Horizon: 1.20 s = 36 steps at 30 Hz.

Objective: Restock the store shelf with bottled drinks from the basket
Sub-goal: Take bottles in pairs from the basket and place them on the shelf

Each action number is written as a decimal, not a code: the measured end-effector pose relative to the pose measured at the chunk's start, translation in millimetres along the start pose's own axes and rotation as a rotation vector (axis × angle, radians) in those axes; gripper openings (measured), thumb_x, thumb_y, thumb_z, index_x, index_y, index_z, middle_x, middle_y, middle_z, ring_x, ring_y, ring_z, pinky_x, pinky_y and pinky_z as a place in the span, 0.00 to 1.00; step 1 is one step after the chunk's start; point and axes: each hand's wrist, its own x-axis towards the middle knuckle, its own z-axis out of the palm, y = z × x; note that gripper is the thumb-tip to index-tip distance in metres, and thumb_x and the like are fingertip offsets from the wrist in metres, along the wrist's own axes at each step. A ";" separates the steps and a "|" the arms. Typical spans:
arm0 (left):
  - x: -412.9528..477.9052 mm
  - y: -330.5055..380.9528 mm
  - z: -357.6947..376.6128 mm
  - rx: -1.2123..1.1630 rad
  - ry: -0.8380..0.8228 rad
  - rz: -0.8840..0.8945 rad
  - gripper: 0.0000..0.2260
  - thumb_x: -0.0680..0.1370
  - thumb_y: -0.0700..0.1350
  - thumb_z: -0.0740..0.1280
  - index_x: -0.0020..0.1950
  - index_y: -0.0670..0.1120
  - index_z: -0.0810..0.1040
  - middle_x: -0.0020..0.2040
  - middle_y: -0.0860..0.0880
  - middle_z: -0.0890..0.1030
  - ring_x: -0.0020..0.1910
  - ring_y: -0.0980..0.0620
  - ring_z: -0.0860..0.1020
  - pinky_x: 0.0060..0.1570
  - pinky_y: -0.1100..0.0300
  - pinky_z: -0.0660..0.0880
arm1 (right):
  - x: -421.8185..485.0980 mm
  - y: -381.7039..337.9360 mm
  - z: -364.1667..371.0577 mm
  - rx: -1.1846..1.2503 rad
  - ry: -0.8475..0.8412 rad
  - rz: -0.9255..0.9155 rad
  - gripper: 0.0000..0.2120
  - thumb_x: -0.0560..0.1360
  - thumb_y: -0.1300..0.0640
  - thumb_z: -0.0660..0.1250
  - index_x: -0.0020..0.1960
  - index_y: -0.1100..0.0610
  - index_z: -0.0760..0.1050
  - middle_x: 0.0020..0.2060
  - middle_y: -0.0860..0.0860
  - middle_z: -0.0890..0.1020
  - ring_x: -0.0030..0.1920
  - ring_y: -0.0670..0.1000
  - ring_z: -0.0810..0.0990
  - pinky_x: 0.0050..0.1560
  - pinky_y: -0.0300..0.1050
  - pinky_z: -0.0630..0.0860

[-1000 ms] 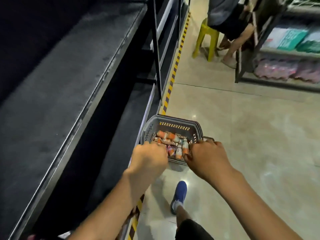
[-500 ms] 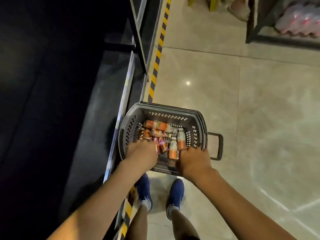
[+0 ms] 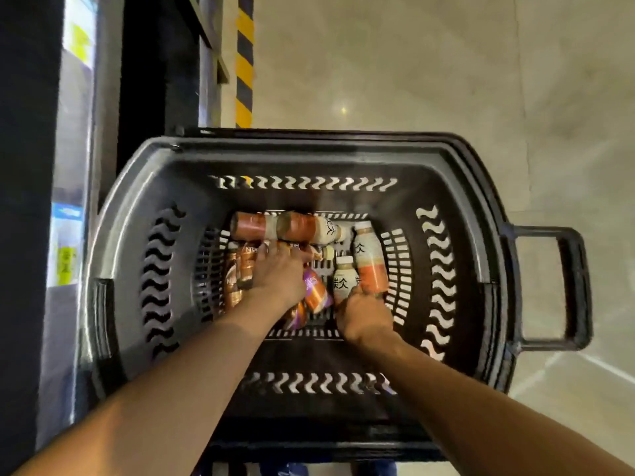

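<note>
A dark grey plastic basket [image 3: 309, 147] stands on the floor below me. Several small bottled drinks lie in its bottom: brown coffee bottles [image 3: 247, 261] on the left, cream-and-orange bottles [image 3: 369, 261] on the right, and a purple-labelled one [image 3: 316, 290] in the middle. My left hand [image 3: 278, 274] rests palm down on the heap, fingers curled over the brown bottles; what it grips is hidden. My right hand [image 3: 364, 314] is closed around the base of a white bottle [image 3: 343, 274] with dark characters.
The dark store shelf [image 3: 27, 166] runs along the left, with price tags [image 3: 67, 214] on its edge. A yellow-and-black hazard strip [image 3: 244, 63] marks the tiled floor [image 3: 412, 63]. The basket's pull handle [image 3: 570, 286] sticks out to the right. My blue shoes [image 3: 292, 470] show below.
My view has dropped close over the basket. Both hands left its near rim and went down inside onto the bottles; the right one has closed on a white bottle.
</note>
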 end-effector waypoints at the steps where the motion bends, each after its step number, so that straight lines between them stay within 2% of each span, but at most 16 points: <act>1: 13.5 0.1 14.7 0.015 0.007 -0.002 0.26 0.79 0.51 0.65 0.75 0.47 0.65 0.75 0.40 0.64 0.77 0.41 0.58 0.76 0.44 0.52 | 16.6 0.9 14.8 0.110 -0.014 0.038 0.17 0.77 0.51 0.66 0.62 0.58 0.74 0.58 0.57 0.80 0.56 0.57 0.80 0.57 0.51 0.78; 4: 47.2 3.4 50.4 0.074 0.071 -0.034 0.29 0.77 0.50 0.67 0.75 0.44 0.64 0.73 0.38 0.65 0.75 0.38 0.60 0.76 0.43 0.53 | 55.9 3.7 47.0 0.394 -0.013 0.134 0.18 0.79 0.47 0.62 0.61 0.60 0.74 0.53 0.56 0.81 0.52 0.55 0.80 0.55 0.48 0.77; 7: 65.3 8.8 72.0 0.133 0.147 -0.088 0.32 0.75 0.53 0.68 0.74 0.40 0.64 0.70 0.37 0.69 0.71 0.37 0.65 0.74 0.43 0.57 | 77.7 -1.7 57.1 0.596 0.031 0.293 0.24 0.79 0.41 0.62 0.62 0.61 0.70 0.44 0.52 0.77 0.42 0.49 0.76 0.43 0.43 0.73; 10: 73.7 6.5 86.8 0.154 0.235 -0.081 0.28 0.76 0.58 0.65 0.70 0.42 0.68 0.65 0.39 0.73 0.64 0.39 0.71 0.67 0.45 0.65 | 93.5 -13.2 60.2 0.714 0.049 0.423 0.35 0.74 0.33 0.64 0.65 0.61 0.66 0.51 0.56 0.78 0.50 0.54 0.78 0.52 0.49 0.75; 13: 84.4 2.0 100.8 -0.057 0.165 -0.088 0.31 0.74 0.65 0.65 0.68 0.45 0.67 0.62 0.42 0.76 0.59 0.42 0.76 0.56 0.49 0.72 | 106.9 -21.8 64.4 0.620 0.086 0.505 0.41 0.68 0.26 0.63 0.63 0.60 0.67 0.56 0.58 0.77 0.56 0.60 0.77 0.59 0.56 0.74; 15: 90.2 3.2 99.9 -0.165 0.112 -0.099 0.33 0.73 0.66 0.67 0.69 0.46 0.66 0.62 0.43 0.76 0.60 0.41 0.76 0.54 0.49 0.74 | 110.4 -21.5 69.9 0.662 0.129 0.517 0.39 0.67 0.27 0.64 0.61 0.57 0.68 0.54 0.57 0.77 0.55 0.59 0.77 0.59 0.58 0.74; 18: 90.2 6.5 91.8 -0.215 0.044 -0.108 0.32 0.71 0.67 0.68 0.67 0.47 0.68 0.60 0.44 0.78 0.59 0.41 0.78 0.54 0.49 0.75 | 105.1 -13.1 72.1 0.751 0.095 0.419 0.37 0.68 0.28 0.65 0.63 0.56 0.67 0.49 0.53 0.76 0.55 0.58 0.77 0.60 0.56 0.74; 21: 68.5 7.8 79.4 -0.406 -0.030 -0.237 0.34 0.67 0.69 0.71 0.62 0.47 0.75 0.57 0.45 0.80 0.57 0.42 0.79 0.55 0.51 0.77 | 86.2 -3.6 56.3 0.786 0.031 0.356 0.40 0.68 0.28 0.66 0.68 0.56 0.67 0.52 0.54 0.77 0.56 0.56 0.77 0.59 0.51 0.74; 23: 43.1 12.6 61.1 -0.566 -0.064 -0.335 0.31 0.66 0.67 0.72 0.59 0.47 0.78 0.55 0.46 0.82 0.55 0.43 0.79 0.52 0.52 0.78 | 59.4 2.2 36.2 0.826 0.026 0.325 0.40 0.66 0.28 0.67 0.66 0.55 0.69 0.51 0.52 0.78 0.53 0.54 0.78 0.58 0.51 0.75; 25: 12.3 17.7 32.2 -0.710 -0.089 -0.385 0.29 0.66 0.66 0.73 0.57 0.47 0.79 0.52 0.47 0.82 0.52 0.45 0.80 0.48 0.55 0.78 | 21.7 6.2 7.1 0.846 0.051 0.275 0.40 0.65 0.27 0.66 0.65 0.54 0.71 0.54 0.52 0.81 0.55 0.54 0.79 0.58 0.53 0.76; 29: -73.9 29.8 -53.5 -0.999 -0.013 -0.420 0.21 0.67 0.62 0.74 0.49 0.48 0.78 0.45 0.51 0.81 0.42 0.50 0.77 0.42 0.60 0.71 | -80.2 9.8 -74.9 0.872 0.144 0.194 0.41 0.65 0.27 0.67 0.69 0.51 0.68 0.58 0.52 0.81 0.57 0.55 0.80 0.60 0.50 0.75; 32: -156.5 36.1 -137.7 -1.234 0.023 -0.474 0.12 0.71 0.54 0.75 0.45 0.48 0.78 0.40 0.52 0.80 0.37 0.54 0.75 0.42 0.61 0.69 | -171.2 8.3 -146.8 0.892 0.252 0.110 0.32 0.66 0.29 0.67 0.62 0.48 0.71 0.54 0.49 0.82 0.54 0.55 0.81 0.58 0.51 0.76; 36: -272.0 36.4 -255.1 -1.448 0.149 -0.456 0.11 0.72 0.50 0.75 0.46 0.45 0.80 0.40 0.50 0.83 0.37 0.53 0.80 0.34 0.63 0.71 | -294.2 -1.9 -246.4 0.955 0.316 -0.013 0.27 0.68 0.31 0.68 0.57 0.49 0.72 0.50 0.48 0.83 0.48 0.50 0.82 0.53 0.51 0.79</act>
